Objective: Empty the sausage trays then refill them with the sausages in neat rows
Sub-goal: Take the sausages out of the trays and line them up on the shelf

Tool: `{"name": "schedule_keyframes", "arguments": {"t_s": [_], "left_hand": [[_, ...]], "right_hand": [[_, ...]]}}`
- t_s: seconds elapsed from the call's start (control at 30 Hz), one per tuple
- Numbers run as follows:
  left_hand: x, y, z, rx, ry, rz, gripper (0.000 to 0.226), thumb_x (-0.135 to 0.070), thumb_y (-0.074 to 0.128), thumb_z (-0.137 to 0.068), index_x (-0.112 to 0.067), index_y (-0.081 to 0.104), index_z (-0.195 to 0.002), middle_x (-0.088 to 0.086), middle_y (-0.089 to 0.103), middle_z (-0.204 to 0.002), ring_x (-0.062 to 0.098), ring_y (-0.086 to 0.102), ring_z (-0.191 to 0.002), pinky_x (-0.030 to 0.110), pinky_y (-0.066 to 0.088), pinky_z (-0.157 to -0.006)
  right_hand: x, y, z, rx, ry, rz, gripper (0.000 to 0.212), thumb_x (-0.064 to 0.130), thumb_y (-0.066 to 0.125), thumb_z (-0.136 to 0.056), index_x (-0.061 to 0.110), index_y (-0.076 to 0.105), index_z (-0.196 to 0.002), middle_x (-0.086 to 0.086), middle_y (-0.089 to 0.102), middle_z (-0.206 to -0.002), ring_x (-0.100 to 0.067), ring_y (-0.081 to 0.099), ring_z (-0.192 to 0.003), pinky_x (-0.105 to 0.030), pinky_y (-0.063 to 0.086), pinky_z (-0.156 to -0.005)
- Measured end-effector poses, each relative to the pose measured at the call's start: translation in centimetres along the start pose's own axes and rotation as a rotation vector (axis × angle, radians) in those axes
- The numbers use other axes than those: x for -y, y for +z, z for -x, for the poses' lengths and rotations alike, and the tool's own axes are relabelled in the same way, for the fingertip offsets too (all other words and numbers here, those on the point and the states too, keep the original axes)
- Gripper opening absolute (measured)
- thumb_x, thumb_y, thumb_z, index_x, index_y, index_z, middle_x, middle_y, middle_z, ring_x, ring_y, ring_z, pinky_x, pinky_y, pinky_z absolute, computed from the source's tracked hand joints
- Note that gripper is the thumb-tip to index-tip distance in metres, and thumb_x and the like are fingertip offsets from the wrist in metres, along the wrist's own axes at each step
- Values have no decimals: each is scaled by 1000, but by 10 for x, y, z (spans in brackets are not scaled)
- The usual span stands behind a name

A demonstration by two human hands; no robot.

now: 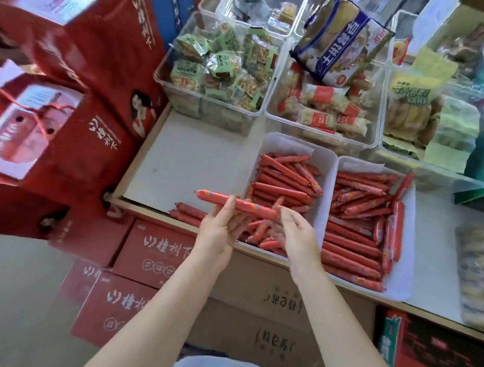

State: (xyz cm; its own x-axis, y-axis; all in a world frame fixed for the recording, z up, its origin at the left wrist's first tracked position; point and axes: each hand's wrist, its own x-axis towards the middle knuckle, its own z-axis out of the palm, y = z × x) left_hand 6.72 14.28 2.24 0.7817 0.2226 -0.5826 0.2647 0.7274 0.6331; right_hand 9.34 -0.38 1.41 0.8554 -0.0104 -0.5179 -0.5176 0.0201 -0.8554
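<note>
Two white sausage trays stand side by side on the shelf. The left tray point(293, 145) holds a loose heap of red sausages. In the right tray point(400, 285) several sausages lie in a row at the front and others are jumbled behind. My left hand point(221, 228) holds one long red sausage point(233, 201) level above the left tray's front left corner. My right hand point(296, 236) touches that sausage's right end with its fingertips. Two sausages point(188, 212) lie on the shelf just left of my left hand.
Bare white shelf surface point(190, 162) lies left of the trays. Clear bins of packaged snacks point(214, 74) stand behind. Red cartons point(64, 140) are stacked at the left and below the shelf edge. A bagged product point(480, 271) lies at the far right.
</note>
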Motion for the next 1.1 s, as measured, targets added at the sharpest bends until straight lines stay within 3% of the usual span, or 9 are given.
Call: {"name": "schedule_keyframes", "arguments": {"t_s": [0.07, 0.17, 0.3, 0.37, 0.47, 0.57, 0.7, 0.83, 1.1], "left_hand": [[-19, -26, -20, -104, 156, -216, 10, -24, 59, -100, -16, 64, -101, 6, 67, -86, 19, 68, -80, 37, 57, -79], [-42, -62, -56, -144, 361, -770, 19, -28, 62, -96, -24, 64, -114, -2, 63, -91, 20, 63, -88, 34, 47, -80], [-40, -91, -97, -85, 341, -1642, 41, -24, 55, -97, -38, 56, -136, 4, 63, -119, 29, 56, -116, 43, 38, -103], [-29, -98, -105, 26, 247, -1884, 43, -30, 46, -101, -40, 47, -143, 1, 53, -142, 26, 40, -137, 53, 15, -118], [-13, -105, -108, 158, 96, -1937, 46, -39, 28, -106, -34, 39, -150, -6, 28, -162, 21, 10, -153, 59, -7, -120], [-8, -101, -102, 64, 99, -1786, 47, -35, 23, -108, -24, 49, -145, -5, 31, -161, 19, 11, -153, 56, -5, -121], [0, -69, -78, -53, 450, -1445, 42, -30, 36, -103, -12, 63, -129, 4, 58, -140, 22, 44, -136, 48, 23, -118], [45, -26, -36, 224, 752, -1466, 47, -39, 42, -93, -11, 68, -120, 5, 64, -126, 23, 53, -122, 43, 38, -106], [124, -12, -9, 401, 508, -2024, 69, -59, 8, -97, -29, 38, -152, -6, 32, -160, 17, 18, -151, 42, -6, -119]], "right_hand": [[-8, 1, -9, -27, -87, 355, 26, 43, 50, -93, 31, 66, -111, 0, 73, -103, -21, 69, -99, -46, 55, -91], [-23, -8, -20, -64, -93, 474, 18, 27, 46, -98, 29, 62, -104, -4, 69, -104, -23, 71, -91, -44, 55, -87], [-29, -17, -17, -155, -99, 528, 20, 21, 44, -100, 25, 64, -103, -1, 67, -109, -13, 63, -99, -32, 46, -86], [-30, -18, -15, -186, -87, 527, 21, 16, 45, -100, 24, 64, -101, 2, 66, -109, -11, 60, -97, -28, 41, -81], [-30, -25, -12, -204, -96, 535, 22, 16, 46, -99, 29, 64, -96, 7, 66, -105, -5, 59, -93, -29, 41, -80], [-34, -35, -13, -219, -84, 550, 23, 15, 46, -99, 22, 66, -105, 7, 64, -110, -9, 57, -101, -27, 40, -84], [-31, -50, -13, -300, -131, 496, 26, 11, 45, -98, 25, 67, -97, 7, 67, -107, -12, 60, -101, -31, 48, -87], [-23, -82, -15, -422, -134, 550, 23, 10, 45, -98, 22, 65, -99, 3, 68, -103, -15, 63, -88, -28, 47, -72], [-46, -162, -36, -149, -6, 1188, 39, 22, 62, -92, 20, 57, -130, -3, 53, -136, -25, 50, -125, -43, 41, -105]]}}
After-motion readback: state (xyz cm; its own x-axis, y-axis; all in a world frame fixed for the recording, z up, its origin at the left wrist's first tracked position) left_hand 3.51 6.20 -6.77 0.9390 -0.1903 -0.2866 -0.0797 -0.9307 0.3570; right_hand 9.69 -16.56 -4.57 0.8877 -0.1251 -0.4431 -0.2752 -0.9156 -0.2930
